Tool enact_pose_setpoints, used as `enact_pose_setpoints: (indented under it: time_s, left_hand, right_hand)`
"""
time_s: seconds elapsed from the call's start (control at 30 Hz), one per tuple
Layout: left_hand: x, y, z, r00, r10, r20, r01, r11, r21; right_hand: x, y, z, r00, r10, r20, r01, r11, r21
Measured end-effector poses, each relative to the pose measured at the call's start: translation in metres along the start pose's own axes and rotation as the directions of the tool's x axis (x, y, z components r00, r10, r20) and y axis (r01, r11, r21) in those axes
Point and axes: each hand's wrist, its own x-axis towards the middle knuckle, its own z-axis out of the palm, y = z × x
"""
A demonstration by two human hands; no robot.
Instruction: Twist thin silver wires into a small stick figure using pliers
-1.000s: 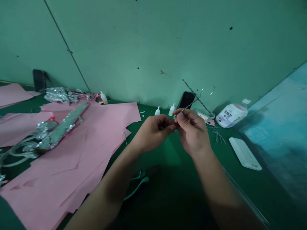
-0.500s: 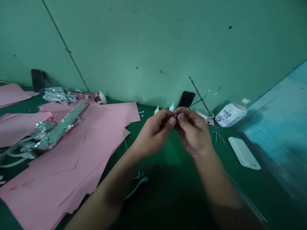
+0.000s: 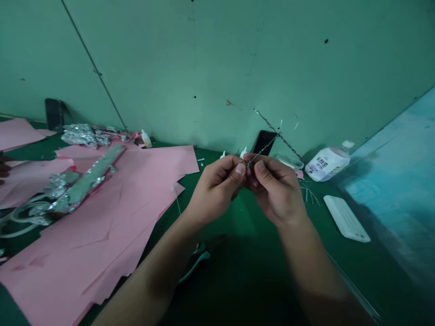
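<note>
A thin twisted wire [image 3: 263,151] slants up and to the right from between my fingertips. A second twisted length crosses its upper end, so the piece forms a T, with a fine shiny strand near the crossing. My left hand [image 3: 217,185] pinches the lower end between thumb and fingers. Beside it, my right hand [image 3: 275,185] is closed on the same wire, just above the left fingertips. Both hands are held over the green table. The lowest tip of the wire is partly hidden by the fingers.
Pink sheets [image 3: 136,199] cover the left side, with foil-wrapped pieces [image 3: 91,179] on them. Green-handled pliers [image 3: 197,265] lie below my left forearm. A bottle [image 3: 328,163], white case [image 3: 346,218] and black phone [image 3: 263,142] stand or lie to the right. Another person's fingers [image 3: 4,170] show far left.
The T-shaped twisted wire has turned in my fingers, its crossing end shifting slightly left and up. Another person's fingers have appeared at the left edge. My hands stay nearly in place.
</note>
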Motion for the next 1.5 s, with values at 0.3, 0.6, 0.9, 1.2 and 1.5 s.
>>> enact_pose_setpoints:
  time_s: [0.3, 0.6, 0.9, 1.2, 1.5]
  left_hand:
    - [0.000, 0.000, 0.001, 1.000, -0.008, -0.003, 0.008, 0.997, -0.083]
    - [-0.003, 0.002, 0.002, 0.999, -0.036, -0.035, 0.029, 0.982, -0.185]
    - [-0.008, 0.015, 0.006, 0.860, -0.461, 0.222, 0.497, 0.654, -0.569]
    - [-0.003, 0.021, 0.002, 0.921, -0.390, -0.014, 0.386, 0.916, -0.113]
    - [-0.005, 0.007, -0.007, 0.953, 0.299, -0.047, -0.080, 0.400, 0.913]
  right_hand:
    - [-0.004, 0.001, 0.000, 0.999, -0.047, 0.012, 0.048, 0.994, -0.097]
    - [-0.006, 0.002, 0.000, 0.990, -0.131, 0.059, 0.140, 0.972, -0.190]
    - [0.002, 0.016, -0.009, 0.931, -0.342, 0.127, 0.365, 0.883, -0.296]
    - [0.000, 0.009, -0.009, 0.953, -0.290, 0.085, 0.299, 0.865, -0.403]
    - [-0.001, 0.011, 0.002, 0.996, -0.033, -0.086, 0.015, 0.980, -0.201]
